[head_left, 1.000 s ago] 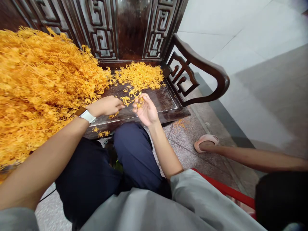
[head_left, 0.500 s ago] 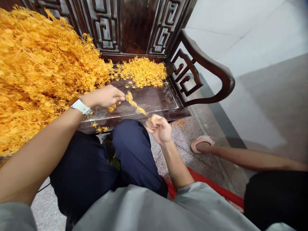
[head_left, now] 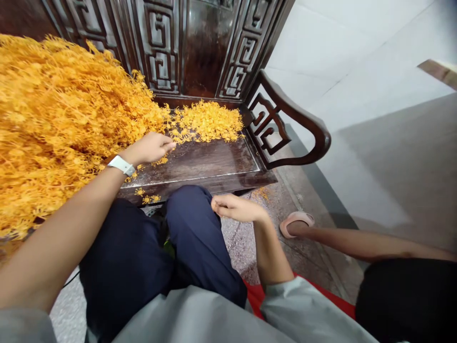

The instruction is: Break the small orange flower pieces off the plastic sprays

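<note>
My left hand (head_left: 152,147), with a pale watch strap on its wrist, reaches over the dark wooden bench seat (head_left: 210,159). Its thumb and fingers are pressed together; whether anything is between them is hidden. Just beyond the fingertips lie loose yellow spidery plastic pieces (head_left: 183,136), beside a small heap of the same pieces (head_left: 214,121). My right hand (head_left: 235,207) is by my right knee, its fingers curled closed, and what they hold, if anything, is too small to make out. A large mound of yellow-orange branching pieces (head_left: 78,119) fills the left side.
A carved backrest (head_left: 160,47) and a curved armrest (head_left: 303,119) bound the bench. Stray yellow pieces (head_left: 146,197) lie at its front edge, and orange bits (head_left: 262,193) on the floor. At right are another person's leg (head_left: 342,240) and pink shoe (head_left: 296,224).
The yellow strand stretched between my hands is no longer there. Yellow pieces now lie by my left fingertips, near the small heap. My right hand has lowered and turned toward my knee.
</note>
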A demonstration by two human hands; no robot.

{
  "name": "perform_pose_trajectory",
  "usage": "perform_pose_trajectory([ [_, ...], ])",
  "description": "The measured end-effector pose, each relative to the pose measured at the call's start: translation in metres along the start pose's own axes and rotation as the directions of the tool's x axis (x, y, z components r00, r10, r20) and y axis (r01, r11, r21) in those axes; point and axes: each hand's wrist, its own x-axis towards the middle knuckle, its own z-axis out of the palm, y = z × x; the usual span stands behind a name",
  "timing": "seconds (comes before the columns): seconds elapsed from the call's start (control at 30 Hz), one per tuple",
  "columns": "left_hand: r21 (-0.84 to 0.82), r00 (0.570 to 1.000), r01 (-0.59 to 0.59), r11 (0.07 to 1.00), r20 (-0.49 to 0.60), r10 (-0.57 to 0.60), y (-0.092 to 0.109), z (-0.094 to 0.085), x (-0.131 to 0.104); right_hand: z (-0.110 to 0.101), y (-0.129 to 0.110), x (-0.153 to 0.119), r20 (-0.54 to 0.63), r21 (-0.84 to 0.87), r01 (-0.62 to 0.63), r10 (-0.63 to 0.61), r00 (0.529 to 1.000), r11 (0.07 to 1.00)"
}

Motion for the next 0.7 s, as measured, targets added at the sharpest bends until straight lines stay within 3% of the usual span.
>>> perform_pose_trajectory([
  [0.07, 0.034, 0.999, -0.023, 0.999, 0.025, 0.022, -0.002, 0.005, 0.003, -0.013, -0.016, 0.010, 0.072, 0.015, 0.065, -0.066, 0.995, 0.998],
  [0.17, 0.056, 0.999, -0.015, 0.998, 0.034, 0.013, -0.012, 0.010, 0.005, -0.029, -0.039, 0.011, 0.085, 0.177, 0.132, -0.148, 0.985, 0.975],
  [0.2, 0.049, 0.999, -0.014, 0.999, 0.037, 0.012, -0.014, 0.011, 0.005, -0.035, -0.046, 0.010, 0.163, 0.210, 0.132, -0.168, 0.972, 0.969],
  [0.27, 0.028, 0.999, -0.015, 1.000, 0.043, 0.014, -0.018, 0.010, 0.004, -0.051, -0.055, 0.008, 0.406, 0.218, 0.116, -0.199, 0.892, 0.969],
  [0.3, 0.022, 0.999, -0.020, 1.000, 0.045, 0.019, -0.019, 0.010, 0.003, -0.062, -0.058, 0.010, 0.456, 0.239, 0.131, -0.230, 0.860, 0.962],
  [0.33, 0.024, 0.999, -0.024, 0.999, 0.045, 0.023, -0.018, 0.009, 0.002, -0.075, -0.061, 0.015, 0.401, 0.293, 0.169, -0.282, 0.871, 0.941],
  [0.37, 0.032, 0.999, -0.028, 0.999, 0.043, 0.027, -0.018, 0.008, 0.002, -0.089, -0.063, 0.023, 0.220, 0.379, 0.232, -0.331, 0.918, 0.896],
  [0.4, 0.042, 0.999, -0.033, 0.999, 0.043, 0.032, -0.016, 0.007, 0.001, -0.104, -0.064, 0.034, -0.088, 0.462, 0.346, -0.346, 0.934, 0.817],
  [0.43, 0.053, 0.998, -0.039, 0.998, 0.042, 0.037, -0.015, 0.006, 0.000, -0.118, -0.066, 0.047, -0.396, 0.509, 0.454, -0.270, 0.878, 0.731],
  [0.47, 0.065, 0.998, -0.044, 0.997, 0.042, 0.042, -0.012, 0.006, -0.001, -0.130, -0.068, 0.062, -0.583, 0.542, 0.512, -0.140, 0.800, 0.667],
  [0.5, 0.079, 0.998, -0.050, 0.996, 0.043, 0.046, -0.010, 0.005, -0.002, -0.140, -0.069, 0.075, -0.648, 0.557, 0.535, -0.070, 0.758, 0.635],
  [0.57, 0.107, 0.997, -0.062, 0.992, 0.048, 0.058, -0.005, 0.005, -0.004, -0.143, -0.065, 0.096, -0.681, 0.637, 0.523, 0.096, 0.726, 0.566],
  [0.63, 0.129, 0.996, -0.078, 0.989, 0.060, 0.071, -0.001, 0.006, -0.006, -0.121, -0.052, 0.106, -0.651, 0.721, 0.494, 0.231, 0.723, 0.486],
  [0.7, 0.146, 0.995, -0.086, 0.986, 0.065, 0.077, 0.004, 0.006, -0.007, -0.077, -0.029, 0.104, -0.615, 0.765, 0.467, 0.286, 0.735, 0.444],
])
